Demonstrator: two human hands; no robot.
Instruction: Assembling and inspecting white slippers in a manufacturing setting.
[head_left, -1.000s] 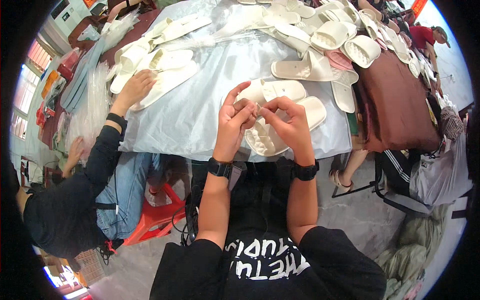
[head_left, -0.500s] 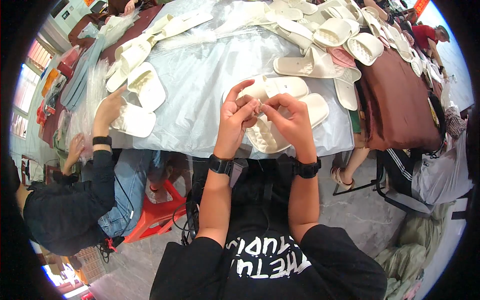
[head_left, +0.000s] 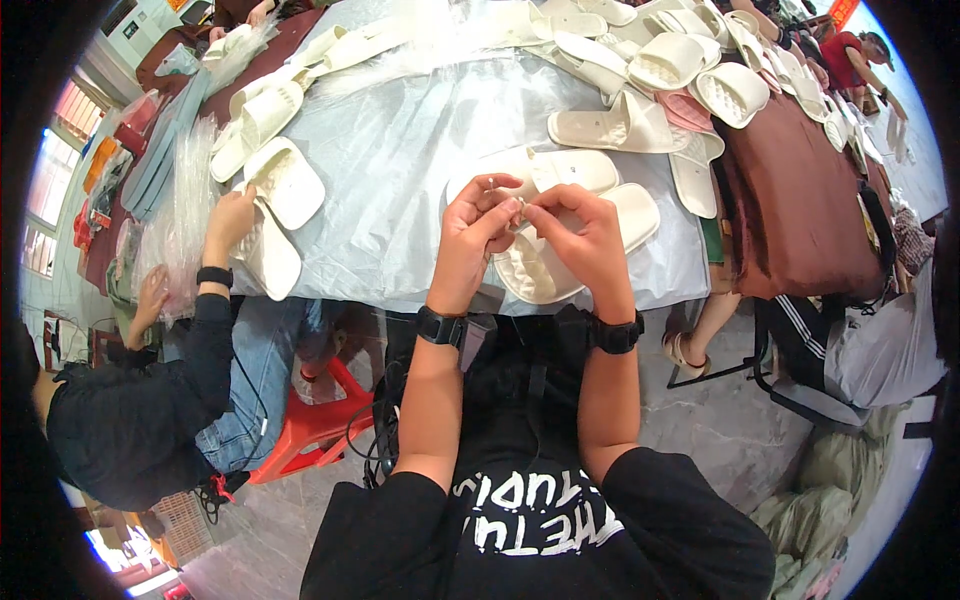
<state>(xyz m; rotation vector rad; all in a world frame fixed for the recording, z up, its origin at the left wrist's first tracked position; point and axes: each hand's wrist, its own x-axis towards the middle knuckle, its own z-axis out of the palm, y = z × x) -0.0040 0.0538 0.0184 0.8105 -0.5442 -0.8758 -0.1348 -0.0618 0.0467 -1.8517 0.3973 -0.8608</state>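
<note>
Above a pair of cream slippers, my left hand [head_left: 468, 240] and my right hand [head_left: 588, 238] meet fingertip to fingertip. Each pinches with thumb and forefinger; whatever small bit lies between them is too tiny to make out. The farther cream slipper [head_left: 575, 172] of the pair lies on its sole, toe to the left behind my left hand. The nearer slipper [head_left: 636, 214] is partly covered by my right hand, its quilted end [head_left: 535, 275] showing between my wrists. Both rest on the white plastic sheet [head_left: 400, 190] over the table.
At left, a co-worker's hand [head_left: 232, 218] grips a white slipper [head_left: 284, 185]; another slipper [head_left: 268, 258] lies beside it. Many slippers pile up at the far right, one of them a pink slipper [head_left: 684, 111]. A red stool [head_left: 318, 430] stands low at left, by a brown-covered surface [head_left: 800, 210] opposite.
My hands stay nearly in place, the raised left fingers curling down a little. At left, the co-worker's hand has moved onto the upper slipper and shifted the two slippers. The far-right person has leaned.
</note>
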